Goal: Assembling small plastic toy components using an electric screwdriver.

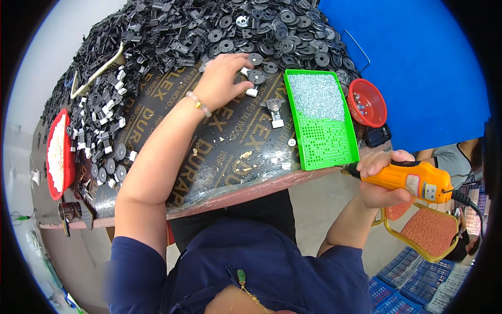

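one orange screwdriver (405, 180), two red bowls (367, 103)

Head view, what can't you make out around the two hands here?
- Left hand: fingertips curl over small parts beside a black disc; whether it grips one is hidden.
- Screwdriver in the right hand: its tip is hidden behind the green tray.
- Red bowl: contents too small to identify.
- Black parts pile: cut off by the top rim.

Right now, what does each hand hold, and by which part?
The right hand holds the orange electric screwdriver around its body. The left hand rests on small black and white plastic parts; whether it grips one cannot be told.
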